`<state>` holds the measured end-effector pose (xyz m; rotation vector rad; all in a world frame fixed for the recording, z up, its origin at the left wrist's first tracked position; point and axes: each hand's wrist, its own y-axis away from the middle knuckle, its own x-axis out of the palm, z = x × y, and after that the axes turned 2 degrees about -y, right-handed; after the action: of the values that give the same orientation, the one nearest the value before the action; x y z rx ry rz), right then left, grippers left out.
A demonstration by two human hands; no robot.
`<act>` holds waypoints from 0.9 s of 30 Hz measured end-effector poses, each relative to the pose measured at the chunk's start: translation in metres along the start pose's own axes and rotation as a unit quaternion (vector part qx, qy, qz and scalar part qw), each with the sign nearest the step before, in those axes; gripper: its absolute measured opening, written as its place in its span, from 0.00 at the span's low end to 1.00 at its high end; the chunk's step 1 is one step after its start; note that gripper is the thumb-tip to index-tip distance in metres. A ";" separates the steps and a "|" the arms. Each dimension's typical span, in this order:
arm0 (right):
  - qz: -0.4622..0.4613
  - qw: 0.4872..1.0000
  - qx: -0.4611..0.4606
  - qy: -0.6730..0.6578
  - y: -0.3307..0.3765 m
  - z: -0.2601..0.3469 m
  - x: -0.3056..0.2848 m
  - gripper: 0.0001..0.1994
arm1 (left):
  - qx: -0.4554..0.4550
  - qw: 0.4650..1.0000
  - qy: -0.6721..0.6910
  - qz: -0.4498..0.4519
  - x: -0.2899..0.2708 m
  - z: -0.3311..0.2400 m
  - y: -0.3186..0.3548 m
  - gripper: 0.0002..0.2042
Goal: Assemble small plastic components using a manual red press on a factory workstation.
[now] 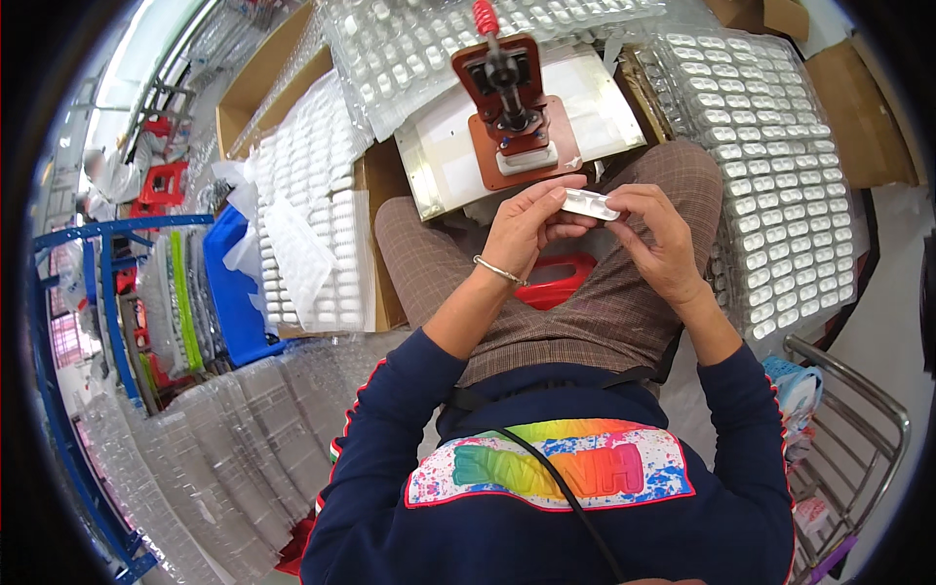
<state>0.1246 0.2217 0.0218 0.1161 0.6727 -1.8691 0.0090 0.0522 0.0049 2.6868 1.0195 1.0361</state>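
Observation:
Over my lap, a small white oblong plastic piece (583,202) with recesses in its face is held between both hands. My left hand (531,219) grips its left end between thumb and fingers. The fingertips of my right hand (659,239) pinch the right end. Just beyond my hands stands a small hand press (509,107) with a red-brown base and a red lever grip (486,18). A similar white piece (526,158) sits in the press, under its upright part.
Trays of white pieces (770,185) stand at my right; more (312,185) fill a carton at my left. The press rests on a pale board (429,146). A blue bin (229,283), stacked clear trays (244,429) and a metal chair frame (892,429) surround me.

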 end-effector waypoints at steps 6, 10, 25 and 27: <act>0.022 0.998 -0.018 0.062 0.014 0.007 -0.050 0.17 | -0.030 0.997 -0.014 0.071 0.040 -0.003 -0.016 0.19; 0.057 0.996 -0.072 -0.014 0.013 0.002 -0.061 0.11 | -0.104 0.991 -0.006 0.080 0.042 0.008 -0.011 0.21; -0.225 0.859 0.196 0.416 0.028 -0.152 -0.303 0.09 | -0.143 0.965 -0.191 -0.104 -0.028 0.042 -0.001 0.17; -0.167 0.840 0.128 0.499 0.019 -0.175 -0.324 0.07 | -0.138 0.957 -0.191 -0.171 -0.050 0.041 0.014 0.16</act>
<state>0.2307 0.5738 -0.0068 1.2932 1.1805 -2.1646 0.0150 0.0171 -0.0507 2.2535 1.1090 0.5206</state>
